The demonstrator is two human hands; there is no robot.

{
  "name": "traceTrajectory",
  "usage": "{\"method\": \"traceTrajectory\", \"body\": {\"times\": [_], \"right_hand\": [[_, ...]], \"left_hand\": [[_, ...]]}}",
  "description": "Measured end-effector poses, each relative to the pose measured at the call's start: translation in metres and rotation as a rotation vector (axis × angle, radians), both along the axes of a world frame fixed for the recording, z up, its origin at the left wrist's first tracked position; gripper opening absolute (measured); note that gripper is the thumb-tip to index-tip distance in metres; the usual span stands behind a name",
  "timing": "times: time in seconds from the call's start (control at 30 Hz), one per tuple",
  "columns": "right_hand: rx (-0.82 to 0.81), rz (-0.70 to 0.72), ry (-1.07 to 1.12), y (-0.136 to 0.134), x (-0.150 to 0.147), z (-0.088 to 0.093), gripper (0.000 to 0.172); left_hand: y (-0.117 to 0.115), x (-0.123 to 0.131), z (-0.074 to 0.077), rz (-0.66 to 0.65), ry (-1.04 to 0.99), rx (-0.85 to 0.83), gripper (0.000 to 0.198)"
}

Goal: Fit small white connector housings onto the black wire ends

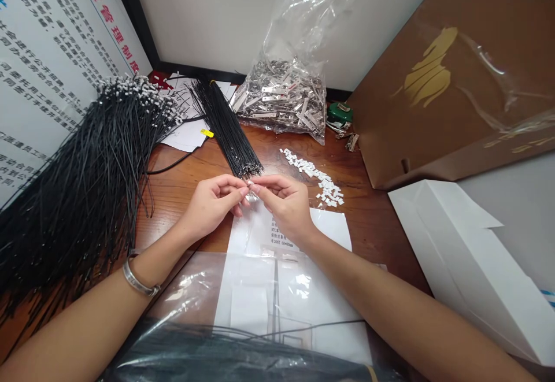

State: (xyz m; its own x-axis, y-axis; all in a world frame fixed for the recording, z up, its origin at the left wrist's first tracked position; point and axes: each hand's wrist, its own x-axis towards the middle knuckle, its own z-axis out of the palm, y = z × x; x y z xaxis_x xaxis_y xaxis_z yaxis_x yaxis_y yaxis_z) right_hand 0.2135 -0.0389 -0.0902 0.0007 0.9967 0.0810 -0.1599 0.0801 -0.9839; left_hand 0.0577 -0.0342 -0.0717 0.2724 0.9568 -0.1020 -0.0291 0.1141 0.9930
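On the left we see a thick bundle of black wires [87,162] with white ends. Next, our left hand [217,201], fingers curled, pinches a small pale piece [249,183], too tiny to identify, just before a slimmer wire bundle [223,119]. Our right hand [287,204] meets it, thumb and forefinger pressed on that piece. Further right lie loose white bits [326,187].

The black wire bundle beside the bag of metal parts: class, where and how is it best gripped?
Probably mid-length on the black wire bundle, from above, closing across the strands: it lies long, narrow and slanted, and the bag of metal parts crowds its right side.
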Motion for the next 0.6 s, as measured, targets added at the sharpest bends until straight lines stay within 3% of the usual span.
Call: {"method": "traceTrajectory", "body": {"times": [0.6], "right_hand": [[0.008, 0.024, 0.058, -0.0030, 0.0007, 0.0034, 0.012]], "left_hand": [[-0.0009, -0.0016, 0.0016, -0.006, -0.015, 0.025, 0.021]]}}
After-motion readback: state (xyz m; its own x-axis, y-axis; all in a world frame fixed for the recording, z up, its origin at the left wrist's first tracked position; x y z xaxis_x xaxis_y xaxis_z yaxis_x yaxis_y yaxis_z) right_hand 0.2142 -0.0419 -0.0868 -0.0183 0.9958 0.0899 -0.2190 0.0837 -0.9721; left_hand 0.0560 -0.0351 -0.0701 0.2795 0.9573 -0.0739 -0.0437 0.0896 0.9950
